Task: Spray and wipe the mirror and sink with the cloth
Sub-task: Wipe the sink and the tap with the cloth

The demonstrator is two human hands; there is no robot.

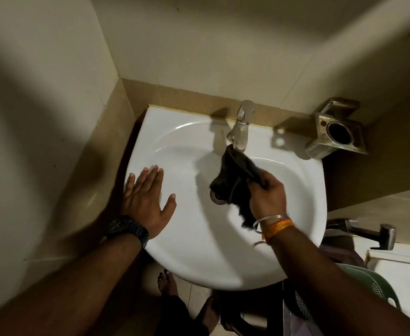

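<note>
My left hand (pixel 148 202) lies flat on the left rim of the white sink (pixel 194 251) at centre left of the frame, fingers straight and spread, holding nothing; a dark watch (pixel 130 230) sits on that wrist. My right hand (pixel 268 194), right of centre, has its fingers curled tight round the dark cloth (pixel 235 178), which hangs bunched over the basin, its top corner reaching up to just under the chrome tap (pixel 240 128) at upper centre; a metal wall holder (pixel 336 133) is fixed at upper right.
</note>
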